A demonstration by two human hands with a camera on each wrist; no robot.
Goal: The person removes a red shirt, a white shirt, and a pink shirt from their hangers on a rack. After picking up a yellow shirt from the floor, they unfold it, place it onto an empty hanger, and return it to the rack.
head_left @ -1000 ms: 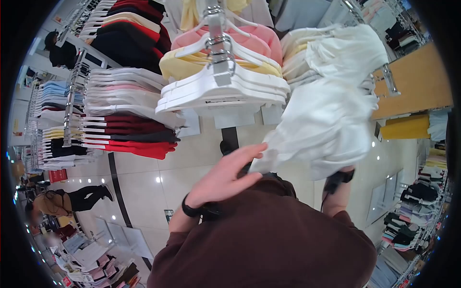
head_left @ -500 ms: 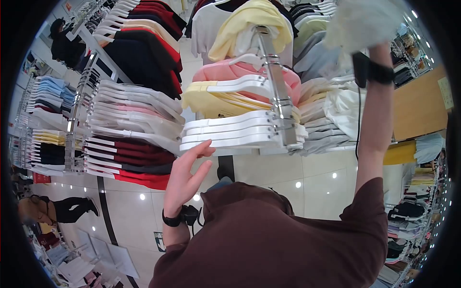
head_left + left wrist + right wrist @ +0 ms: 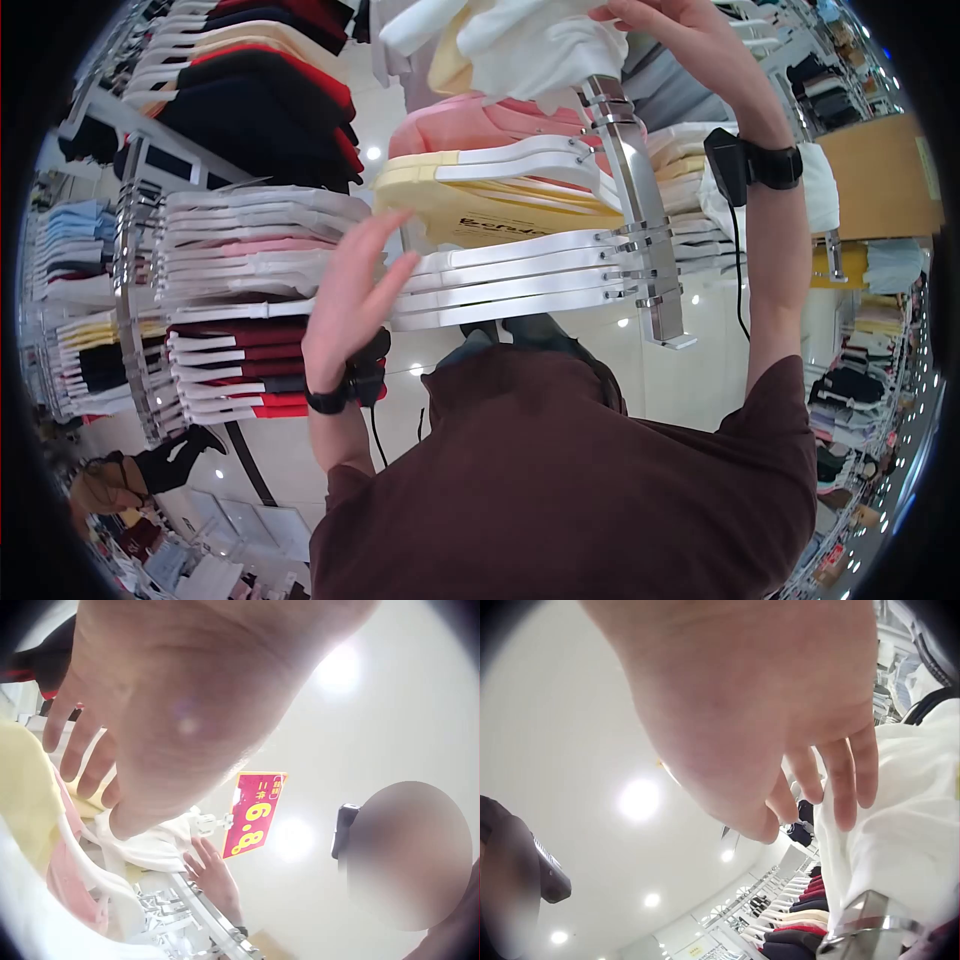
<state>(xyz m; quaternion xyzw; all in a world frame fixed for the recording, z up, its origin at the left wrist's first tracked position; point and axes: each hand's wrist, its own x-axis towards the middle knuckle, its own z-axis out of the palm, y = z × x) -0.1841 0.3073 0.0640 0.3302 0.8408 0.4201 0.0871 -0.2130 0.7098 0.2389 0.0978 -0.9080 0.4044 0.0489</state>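
A white garment (image 3: 540,50) lies bunched over the far part of the metal rail (image 3: 635,175), on top of a yellow garment (image 3: 450,65). At its right edge is my right hand (image 3: 675,30), with fingertips against the cloth. In the right wrist view those fingers hang fairly straight over the white fabric (image 3: 907,817). My left hand (image 3: 350,300) is raised by the left ends of several white hangers (image 3: 510,280), fingers extended and holding nothing. Behind these hangers a yellow shirt (image 3: 480,215) with black print hangs on the same rail.
Pink garments (image 3: 450,130) hang farther along the rail. At left, a side rack (image 3: 130,300) carries white, dark red and black clothes. More light garments (image 3: 690,230) hang to the right, beside a wooden panel (image 3: 880,180). A person (image 3: 110,485) is at lower left.
My right hand has carried the white garment from low on the right, up and across onto the yellow one at the rail's far part. My left hand has moved left and up.
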